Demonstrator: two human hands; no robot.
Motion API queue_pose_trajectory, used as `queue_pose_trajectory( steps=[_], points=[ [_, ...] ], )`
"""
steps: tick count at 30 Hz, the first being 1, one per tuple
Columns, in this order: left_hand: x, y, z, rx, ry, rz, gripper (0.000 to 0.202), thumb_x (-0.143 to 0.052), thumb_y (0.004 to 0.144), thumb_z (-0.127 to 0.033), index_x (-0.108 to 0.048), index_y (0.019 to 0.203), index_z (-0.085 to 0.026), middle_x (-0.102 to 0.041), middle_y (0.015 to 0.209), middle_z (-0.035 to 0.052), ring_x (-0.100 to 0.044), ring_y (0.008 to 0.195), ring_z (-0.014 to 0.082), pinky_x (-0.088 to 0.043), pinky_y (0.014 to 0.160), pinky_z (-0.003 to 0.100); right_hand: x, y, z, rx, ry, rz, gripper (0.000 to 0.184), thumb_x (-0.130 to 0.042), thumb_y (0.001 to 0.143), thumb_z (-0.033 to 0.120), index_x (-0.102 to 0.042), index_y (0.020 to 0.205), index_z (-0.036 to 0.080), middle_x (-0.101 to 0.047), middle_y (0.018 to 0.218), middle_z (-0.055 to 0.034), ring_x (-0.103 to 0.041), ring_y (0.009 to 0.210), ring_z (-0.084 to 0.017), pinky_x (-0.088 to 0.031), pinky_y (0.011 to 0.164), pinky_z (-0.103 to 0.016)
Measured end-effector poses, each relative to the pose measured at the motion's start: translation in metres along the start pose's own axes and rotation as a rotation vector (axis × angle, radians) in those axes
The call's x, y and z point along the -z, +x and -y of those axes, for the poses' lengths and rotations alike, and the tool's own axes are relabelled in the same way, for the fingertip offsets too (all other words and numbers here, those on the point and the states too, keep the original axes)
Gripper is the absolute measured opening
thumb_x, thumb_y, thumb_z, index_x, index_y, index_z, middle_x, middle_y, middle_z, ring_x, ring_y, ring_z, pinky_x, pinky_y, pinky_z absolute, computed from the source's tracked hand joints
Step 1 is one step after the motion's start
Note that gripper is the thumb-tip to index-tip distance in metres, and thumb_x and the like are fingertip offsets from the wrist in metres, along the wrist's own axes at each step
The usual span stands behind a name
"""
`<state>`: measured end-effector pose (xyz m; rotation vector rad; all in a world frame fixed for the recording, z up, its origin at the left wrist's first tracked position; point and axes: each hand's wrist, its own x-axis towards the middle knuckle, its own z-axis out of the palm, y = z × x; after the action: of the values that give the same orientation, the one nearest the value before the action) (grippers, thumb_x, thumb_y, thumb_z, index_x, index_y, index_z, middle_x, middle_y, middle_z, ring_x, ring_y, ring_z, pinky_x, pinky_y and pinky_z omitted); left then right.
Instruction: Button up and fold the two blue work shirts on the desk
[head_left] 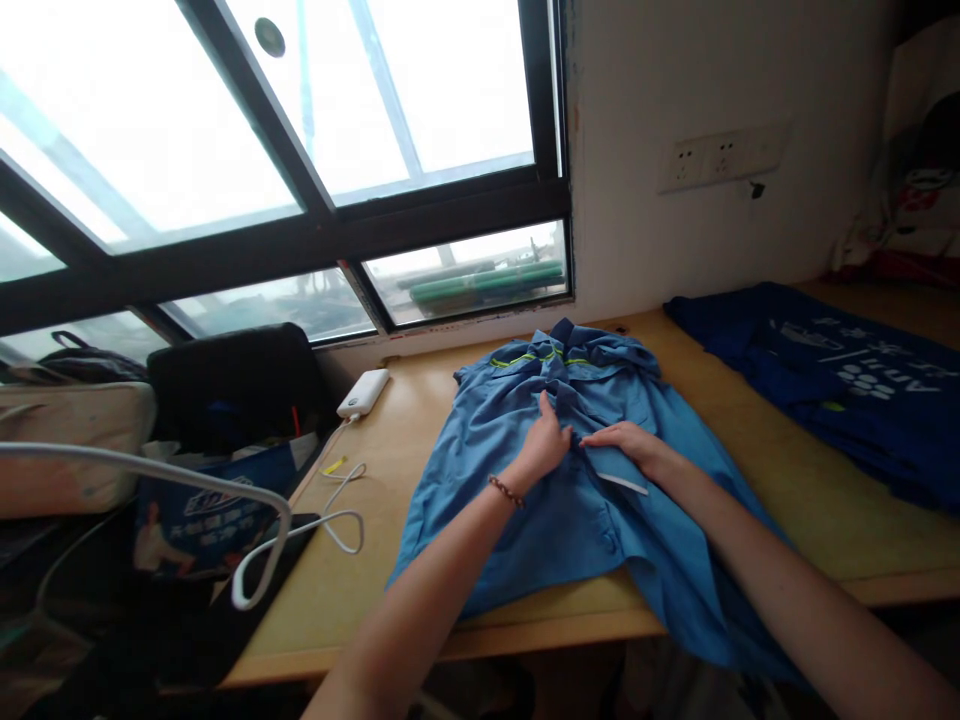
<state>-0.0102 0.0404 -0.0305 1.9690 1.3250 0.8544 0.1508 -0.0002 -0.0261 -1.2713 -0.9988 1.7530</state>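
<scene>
A light blue shirt (525, 500) with a yellow-green stripe near the collar lies spread on the wooden table (817, 500), its lower edge hanging over the front. My left hand (546, 440), with a bead bracelet on the wrist, pinches the fabric along the shirt's front placket. My right hand (626, 442) rests just to its right, fingers closed on the placket edge. The two hands almost touch at the middle of the shirt.
A dark blue printed garment (847, 385) lies at the table's right. A white power bank (363, 392) with a looping white cable (341, 520) sits at the left. Bags (232, 390) and a white hanger (255, 520) crowd the left side. Window and wall sockets (705, 158) stand behind.
</scene>
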Motion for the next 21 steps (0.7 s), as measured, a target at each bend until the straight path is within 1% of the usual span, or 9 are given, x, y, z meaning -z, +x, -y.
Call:
queue_pose_trajectory(
  steps=[2, 4, 5, 7, 9, 10, 13, 18, 21],
  points=[
    [-0.003, -0.026, -0.012, -0.069, 0.059, -0.087, 0.065, -0.056, 0.072, -0.02, -0.026, 0.127, -0.006, -0.05, 0.112, 0.0225, -0.048, 0.105, 0.0278, -0.037, 0.087, 0.036, 0.003, 0.002, 0.001, -0.052, 0.025, -0.002, 0.013, -0.066, 0.063, 0.019, -0.066, 0.073, 0.011, -0.067, 0.066, -0.0052, -0.06, 0.055, -0.014, -0.05, 0.061, -0.026],
    [-0.003, -0.048, -0.018, -0.196, 0.11, -0.102, 0.048, -0.052, 0.075, -0.021, -0.037, 0.12, -0.011, -0.047, 0.115, 0.0182, -0.043, 0.109, 0.0264, -0.033, 0.091, 0.038, 0.006, 0.003, 0.002, -0.067, 0.053, -0.012, 0.01, -0.064, 0.065, 0.017, -0.065, 0.074, 0.012, -0.067, 0.07, -0.0053, -0.06, 0.058, -0.014, -0.05, 0.063, -0.026],
    [-0.002, -0.056, -0.02, -0.266, 0.136, -0.057, 0.037, -0.05, 0.077, -0.02, -0.044, 0.113, -0.014, -0.049, 0.112, 0.0146, -0.043, 0.107, 0.0248, -0.033, 0.091, 0.038, 0.008, 0.004, 0.003, -0.059, 0.062, -0.019, 0.01, -0.063, 0.066, 0.015, -0.065, 0.074, 0.012, -0.067, 0.072, -0.0054, -0.061, 0.059, -0.014, -0.05, 0.063, -0.025],
    [0.002, -0.066, -0.02, -0.383, 0.184, 0.096, 0.022, -0.047, 0.079, -0.018, -0.053, 0.1, -0.018, -0.054, 0.102, 0.0088, -0.047, 0.099, 0.0218, -0.036, 0.088, 0.037, 0.008, 0.005, 0.003, -0.058, 0.074, -0.025, 0.009, -0.062, 0.067, 0.015, -0.065, 0.075, 0.012, -0.067, 0.075, -0.0055, -0.061, 0.06, -0.013, -0.05, 0.064, -0.024],
    [0.005, -0.069, -0.017, -0.448, 0.212, 0.225, 0.017, -0.05, 0.078, -0.017, -0.057, 0.092, -0.019, -0.056, 0.096, 0.0066, -0.048, 0.092, 0.0205, -0.038, 0.084, 0.035, 0.007, 0.003, 0.004, -0.09, 0.086, -0.016, 0.01, -0.061, 0.069, 0.017, -0.065, 0.076, 0.01, -0.067, 0.073, -0.0059, -0.06, 0.059, -0.013, -0.05, 0.063, -0.025],
    [0.006, -0.068, -0.015, -0.458, 0.208, 0.247, 0.016, -0.052, 0.076, -0.016, -0.058, 0.091, -0.02, -0.057, 0.095, 0.0061, -0.048, 0.091, 0.0202, -0.038, 0.083, 0.034, 0.006, 0.002, 0.005, -0.11, 0.093, -0.005, 0.012, -0.061, 0.07, 0.019, -0.064, 0.077, 0.01, -0.067, 0.072, -0.0062, -0.06, 0.059, -0.013, -0.05, 0.062, -0.025],
    [0.004, -0.062, -0.008, -0.397, 0.122, 0.191, 0.018, -0.058, 0.072, -0.014, -0.06, 0.089, -0.019, -0.056, 0.094, 0.0047, -0.049, 0.087, 0.018, -0.04, 0.078, 0.03, 0.001, -0.002, 0.006, -0.116, 0.097, 0.02, 0.015, -0.058, 0.074, 0.023, -0.064, 0.079, 0.01, -0.066, 0.072, -0.0069, -0.06, 0.06, -0.013, -0.05, 0.064, -0.025],
    [0.003, -0.055, 0.002, -0.172, 0.03, 0.108, 0.016, -0.065, 0.064, -0.018, -0.058, 0.078, -0.017, -0.053, 0.075, 0.0011, -0.049, 0.067, 0.0135, -0.04, 0.06, 0.023, -0.005, -0.006, 0.003, -0.076, 0.051, 0.085, 0.015, -0.056, 0.075, 0.023, -0.062, 0.076, 0.01, -0.066, 0.07, -0.0066, -0.06, 0.06, -0.012, -0.049, 0.063, -0.024],
    [0.008, -0.056, 0.001, -0.151, 0.069, 0.091, 0.013, -0.066, 0.063, -0.018, -0.055, 0.07, -0.017, -0.051, 0.069, -0.0009, -0.048, 0.063, 0.0122, -0.036, 0.057, 0.022, -0.007, -0.009, 0.001, -0.058, 0.018, 0.187, 0.015, -0.059, 0.072, 0.023, -0.063, 0.073, 0.009, -0.064, 0.065, -0.004, -0.057, 0.054, -0.01, -0.047, 0.058, -0.02]
  ],
)
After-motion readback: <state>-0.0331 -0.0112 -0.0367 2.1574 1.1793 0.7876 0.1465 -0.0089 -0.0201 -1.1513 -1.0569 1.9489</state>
